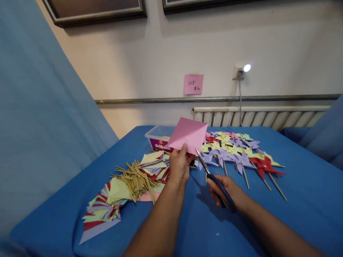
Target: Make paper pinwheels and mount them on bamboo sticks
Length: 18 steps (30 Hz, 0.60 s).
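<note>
A square of pink paper [187,134] is held up over the table, pinched at its lower edge by my left hand [180,164]. My right hand [223,192] grips a pair of scissors [223,191] by dark blue handles. The metal tips meet the paper's lower right edge; whether they have cut into it I cannot tell. To the left of my left hand lie a heap of short wooden sticks [138,180] and fanned stacks of coloured paper [103,207]. Beyond my right hand are several finished paper pinwheels [242,160] on sticks.
A clear plastic box [154,137] with a purple label stands behind the paper. Blue cloth covers the table [66,200]. A blue curtain [40,107] hangs at left, and a radiator [268,117] runs along the wall behind.
</note>
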Available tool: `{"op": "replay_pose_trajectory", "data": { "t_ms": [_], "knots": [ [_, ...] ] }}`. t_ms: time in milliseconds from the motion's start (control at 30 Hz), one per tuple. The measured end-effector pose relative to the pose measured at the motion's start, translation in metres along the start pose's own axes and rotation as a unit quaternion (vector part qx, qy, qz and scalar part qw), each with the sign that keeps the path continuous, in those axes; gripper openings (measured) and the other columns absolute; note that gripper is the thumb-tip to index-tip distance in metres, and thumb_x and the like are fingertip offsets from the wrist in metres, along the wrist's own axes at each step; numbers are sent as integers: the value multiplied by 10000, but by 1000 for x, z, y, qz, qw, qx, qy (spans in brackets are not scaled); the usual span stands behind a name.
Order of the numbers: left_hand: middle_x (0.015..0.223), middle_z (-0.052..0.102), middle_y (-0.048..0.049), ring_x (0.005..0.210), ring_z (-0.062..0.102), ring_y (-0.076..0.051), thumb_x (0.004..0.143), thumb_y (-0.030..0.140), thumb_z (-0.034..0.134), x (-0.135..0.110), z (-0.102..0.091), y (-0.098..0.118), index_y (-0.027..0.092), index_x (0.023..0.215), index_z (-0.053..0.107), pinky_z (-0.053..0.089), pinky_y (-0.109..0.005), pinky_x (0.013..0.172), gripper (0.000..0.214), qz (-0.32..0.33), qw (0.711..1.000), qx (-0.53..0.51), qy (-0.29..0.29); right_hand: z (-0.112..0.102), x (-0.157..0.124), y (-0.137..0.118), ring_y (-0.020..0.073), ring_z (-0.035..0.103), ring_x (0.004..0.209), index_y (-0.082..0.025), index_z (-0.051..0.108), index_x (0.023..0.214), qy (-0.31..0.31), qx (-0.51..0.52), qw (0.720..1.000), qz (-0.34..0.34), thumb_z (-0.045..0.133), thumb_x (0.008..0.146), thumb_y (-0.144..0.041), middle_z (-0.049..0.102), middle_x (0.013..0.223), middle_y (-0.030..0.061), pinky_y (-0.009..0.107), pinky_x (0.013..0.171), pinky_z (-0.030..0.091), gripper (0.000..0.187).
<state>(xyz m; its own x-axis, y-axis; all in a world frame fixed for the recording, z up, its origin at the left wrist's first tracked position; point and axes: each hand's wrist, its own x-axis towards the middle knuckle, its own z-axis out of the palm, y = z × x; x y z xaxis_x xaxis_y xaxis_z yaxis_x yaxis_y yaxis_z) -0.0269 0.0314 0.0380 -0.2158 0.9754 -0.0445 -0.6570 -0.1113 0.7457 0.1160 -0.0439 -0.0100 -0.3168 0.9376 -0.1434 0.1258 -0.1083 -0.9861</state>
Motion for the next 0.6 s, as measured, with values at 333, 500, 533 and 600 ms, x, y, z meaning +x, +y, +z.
{"op": "replay_pose_trajectory", "data": {
  "t_ms": [333, 500, 533, 600],
  "knots": [
    [745, 685, -24, 623, 650, -128, 653, 288, 793, 5, -5, -1, 143, 858, 604, 554, -274, 622, 315, 5, 1000, 8, -11, 4, 9, 13, 73, 465, 345, -184, 490, 680, 9, 11, 1000, -10, 537, 730, -759, 532, 508, -35, 193, 344, 317, 580],
    [740, 685, -25, 618, 651, -132, 654, 290, 791, 8, -7, -2, 144, 870, 608, 550, -269, 607, 319, 5, 1000, 16, -11, 6, 10, 13, 66, 457, 345, -180, 488, 670, 12, 10, 1000, -10, 545, 714, -766, 528, 508, -39, 191, 345, 312, 591],
    [735, 683, -24, 615, 649, -132, 656, 293, 790, 8, -7, -2, 143, 868, 608, 550, -270, 604, 317, 6, 1000, 17, -13, 6, 9, 12, 67, 462, 348, -179, 489, 671, 11, 10, 1000, -9, 545, 712, -767, 531, 511, -38, 190, 345, 310, 592],
    [734, 683, -25, 613, 647, -132, 656, 296, 790, 8, -7, -2, 142, 864, 608, 553, -275, 603, 317, 7, 1000, 16, -18, 6, 9, 11, 69, 466, 351, -181, 485, 671, 10, 14, 1000, -6, 551, 707, -765, 532, 512, -40, 189, 345, 308, 589]
  ]
}}
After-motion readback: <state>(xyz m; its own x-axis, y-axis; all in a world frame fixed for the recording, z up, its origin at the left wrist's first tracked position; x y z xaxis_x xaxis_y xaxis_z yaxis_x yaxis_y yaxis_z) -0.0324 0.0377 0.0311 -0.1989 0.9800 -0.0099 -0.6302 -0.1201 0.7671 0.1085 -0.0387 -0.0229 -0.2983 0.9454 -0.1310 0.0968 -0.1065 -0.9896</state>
